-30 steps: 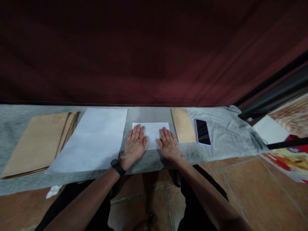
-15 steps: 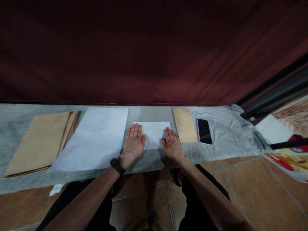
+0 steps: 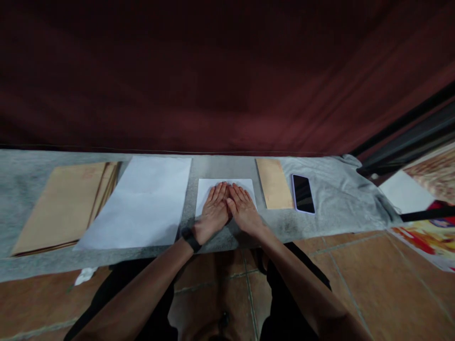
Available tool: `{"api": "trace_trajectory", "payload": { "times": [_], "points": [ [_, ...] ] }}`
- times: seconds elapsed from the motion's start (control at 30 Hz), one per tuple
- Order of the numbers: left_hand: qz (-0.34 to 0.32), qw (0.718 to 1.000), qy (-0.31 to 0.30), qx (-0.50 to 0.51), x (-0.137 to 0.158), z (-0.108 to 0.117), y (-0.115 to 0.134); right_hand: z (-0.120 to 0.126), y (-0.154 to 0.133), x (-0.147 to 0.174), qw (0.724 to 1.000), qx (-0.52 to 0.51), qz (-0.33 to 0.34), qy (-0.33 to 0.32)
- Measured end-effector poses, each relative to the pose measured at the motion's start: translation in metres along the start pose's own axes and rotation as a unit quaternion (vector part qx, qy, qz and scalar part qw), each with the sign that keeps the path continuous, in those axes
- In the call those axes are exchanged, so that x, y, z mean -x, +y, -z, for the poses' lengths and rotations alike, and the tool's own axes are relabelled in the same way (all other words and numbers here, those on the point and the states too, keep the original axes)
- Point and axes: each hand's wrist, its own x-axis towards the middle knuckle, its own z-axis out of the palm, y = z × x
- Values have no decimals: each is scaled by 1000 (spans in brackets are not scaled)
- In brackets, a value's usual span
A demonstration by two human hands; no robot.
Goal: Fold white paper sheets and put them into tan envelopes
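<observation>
A small white sheet of paper (image 3: 206, 188), perhaps folded, lies crosswise on the grey cloth. Flat on its middle rests my left hand (image 3: 215, 207), fingers stretched out, with a dark band on the wrist. My right hand (image 3: 243, 208) lies flat beside it, its thumb meeting the left hand. The hands cover most of the paper's centre and near edge. Left of them is a larger stack or sheet of white paper (image 3: 145, 203). To the right lies a brown envelope (image 3: 274, 183).
Several large brown envelopes (image 3: 64, 203) are piled at the far left. A phone (image 3: 303, 194) with a pale purple edge lies right of the small envelope. The grey cloth (image 3: 341, 199) covers the bench. Behind it hangs a dark red curtain (image 3: 227, 94); tiled floor (image 3: 384, 270) lies below.
Both hands have slid inward over the small white paper, from its left and right sides to its middle, where they now touch. The other things lie as before.
</observation>
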Motion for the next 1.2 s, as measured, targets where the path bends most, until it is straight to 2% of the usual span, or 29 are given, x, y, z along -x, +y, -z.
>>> {"api": "trace_trajectory", "payload": {
  "times": [0.13,0.33,0.73,1.2],
  "points": [
    [17,1000,-7,-8,-7,-5,-4,-7,-1,-11,1000,3,12,-11],
    [37,999,14,-7,-10,-3,-13,-10,7,-15,999,53,-3,11],
    [104,994,17,-12,-9,2,-24,-10,24,-5,994,101,-20,37],
    [127,991,37,-22,9,4,-30,-13,36,7,991,112,-23,64]
  ]
}}
